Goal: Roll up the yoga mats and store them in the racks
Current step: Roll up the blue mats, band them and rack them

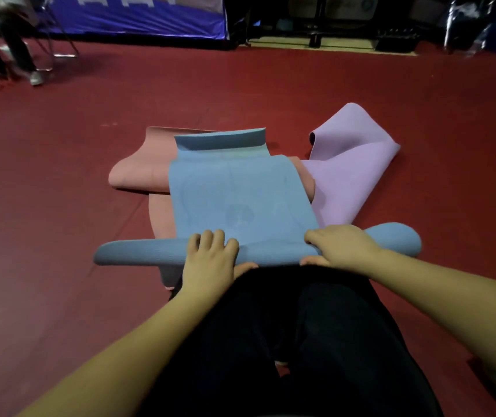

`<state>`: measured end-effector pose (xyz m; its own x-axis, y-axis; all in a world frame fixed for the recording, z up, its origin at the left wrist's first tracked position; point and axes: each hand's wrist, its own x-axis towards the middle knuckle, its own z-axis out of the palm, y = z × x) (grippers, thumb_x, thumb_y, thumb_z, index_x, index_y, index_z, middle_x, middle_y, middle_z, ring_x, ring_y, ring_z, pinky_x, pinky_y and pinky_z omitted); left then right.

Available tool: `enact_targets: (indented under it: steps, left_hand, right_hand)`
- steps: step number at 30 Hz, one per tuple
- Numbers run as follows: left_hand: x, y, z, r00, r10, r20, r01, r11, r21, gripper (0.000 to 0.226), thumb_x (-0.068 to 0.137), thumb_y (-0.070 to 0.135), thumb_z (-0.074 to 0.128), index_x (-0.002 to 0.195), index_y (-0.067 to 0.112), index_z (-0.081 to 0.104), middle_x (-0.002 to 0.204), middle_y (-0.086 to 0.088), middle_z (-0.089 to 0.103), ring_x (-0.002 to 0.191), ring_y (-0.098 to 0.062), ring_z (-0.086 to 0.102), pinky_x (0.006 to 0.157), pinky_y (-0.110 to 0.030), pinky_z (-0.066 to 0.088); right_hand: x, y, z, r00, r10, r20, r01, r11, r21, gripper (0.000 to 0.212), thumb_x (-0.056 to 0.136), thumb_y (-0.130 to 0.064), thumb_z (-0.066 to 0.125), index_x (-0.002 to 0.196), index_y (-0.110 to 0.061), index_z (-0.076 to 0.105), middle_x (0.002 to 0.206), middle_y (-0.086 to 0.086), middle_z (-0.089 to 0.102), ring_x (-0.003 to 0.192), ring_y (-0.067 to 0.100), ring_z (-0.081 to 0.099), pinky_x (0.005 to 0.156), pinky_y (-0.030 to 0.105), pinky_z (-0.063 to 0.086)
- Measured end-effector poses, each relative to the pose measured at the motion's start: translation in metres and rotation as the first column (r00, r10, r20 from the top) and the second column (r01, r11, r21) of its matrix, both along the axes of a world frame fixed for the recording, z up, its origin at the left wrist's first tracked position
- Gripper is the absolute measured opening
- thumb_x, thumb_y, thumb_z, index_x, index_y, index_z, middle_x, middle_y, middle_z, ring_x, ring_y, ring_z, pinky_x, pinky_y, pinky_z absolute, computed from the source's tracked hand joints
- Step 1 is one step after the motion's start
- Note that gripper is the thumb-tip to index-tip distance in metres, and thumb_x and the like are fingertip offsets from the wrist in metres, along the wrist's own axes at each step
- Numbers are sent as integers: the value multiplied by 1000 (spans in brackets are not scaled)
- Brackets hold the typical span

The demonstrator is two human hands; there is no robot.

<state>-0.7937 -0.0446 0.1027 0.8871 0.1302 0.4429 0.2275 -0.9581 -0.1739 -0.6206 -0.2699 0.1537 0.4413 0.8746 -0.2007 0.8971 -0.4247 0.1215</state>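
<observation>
Kneeling on the dark red sports floor (301, 94), rolling the soft blue foam yoga mat (240, 194) away from the body. Near end already wound into a tube lying crosswise just ahead of the knees, both tube ends sticking out past the hands. Left hand (210, 260) curled over the top of the roll left of its middle, fingers wrapped round the far side, thumb tucked under the near side. Right hand (341, 246) clasping the roll the same way right of its middle. Hands spread apart, probably to keep the roll even and stop it coning to one side.

Unrolled length stretched ahead, far edge flipped up in a fold. Underneath it, a crumpled pink foam mat (138, 170) poking out to the left, and a loosely folded lilac foam mat (349, 164) to the right, both still unrolled. Lumps beneath likely to skew the blue roll unless pressed tight.

Far left corner of the floor: another person's legs (6, 49), blurred, beside a blue banner (132, 16). No racks plainly seen.
</observation>
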Motion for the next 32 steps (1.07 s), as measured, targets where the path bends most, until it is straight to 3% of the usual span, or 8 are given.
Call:
enact_targets:
  steps: [5, 9, 13, 17, 21, 26, 29, 32]
  left_hand:
    - [2, -9, 4, 995, 52, -80, -59, 995, -84, 50, 91, 50, 39, 64, 13, 61, 68, -8, 53, 65, -31, 54, 61, -40, 42]
    - [17, -5, 32, 980, 74, -186, -118, 965, -236, 51, 96, 41, 33, 67, 11, 63, 62, -10, 61, 55, -35, 62, 49, -36, 43]
    - [25, -8, 43, 907, 154, -391, -251, 945, -209, 38, 107, 31, 28, 111, 10, 59, 107, -13, 68, 98, -37, 65, 77, -41, 48]
    - [24, -17, 31, 714, 131, -688, -352, 916, -190, 37, 105, 19, 29, 134, 10, 50, 129, -12, 60, 116, -34, 58, 92, -42, 45]
    - [21, -20, 17, 755, 209, -621, -383, 910, -160, 42, 106, 22, 26, 120, 8, 63, 120, -12, 64, 112, -32, 57, 84, -36, 39]
    - [25, -12, 9, 790, 240, -564, -465, 834, -296, 51, 105, 37, 27, 101, 11, 70, 106, -12, 69, 96, -31, 62, 73, -33, 38]
    - [35, -5, 10, 778, 225, -586, -475, 822, -315, 44, 104, 36, 29, 90, 14, 64, 102, -11, 67, 84, -30, 57, 70, -33, 38]
    - [44, -3, 13, 738, 211, -641, -459, 853, -247, 33, 103, 28, 35, 97, 15, 65, 104, -8, 65, 90, -29, 60, 72, -34, 45]
  right_hand:
    - [-8, 1, -3, 998, -52, -45, 53, 998, 25, 48, 94, -68, 33, 105, -23, 49, 102, 1, 64, 98, 27, 60, 65, 35, 33]
    - [5, 0, 17, 948, -178, -265, 194, 980, 38, 40, 92, -65, 44, 92, -25, 49, 86, -4, 60, 86, 24, 58, 65, 35, 34]
    - [10, -3, 17, 851, -225, -474, 252, 968, -6, 38, 102, -52, 35, 105, -27, 64, 112, -2, 66, 107, 21, 58, 84, 27, 38]
    - [4, 1, -10, 792, -302, -530, 276, 952, -129, 51, 103, -53, 31, 128, -21, 62, 135, 3, 59, 125, 22, 53, 101, 26, 36]
    - [11, 3, -27, 783, -297, -547, 285, 952, -110, 37, 100, -55, 38, 92, -23, 54, 94, -4, 61, 95, 21, 56, 76, 31, 37]
    - [20, 12, -32, 815, -300, -495, 267, 954, -138, 44, 99, -58, 39, 102, -22, 64, 103, -1, 61, 96, 20, 53, 83, 30, 39]
    - [24, 17, -37, 855, -277, -437, 248, 961, -124, 44, 98, -58, 41, 90, -23, 65, 94, 0, 60, 91, 22, 56, 81, 32, 44]
    - [25, 19, -41, 901, -223, -372, 202, 975, -94, 47, 99, -57, 41, 93, -20, 69, 95, -3, 55, 92, 20, 56, 82, 36, 46]
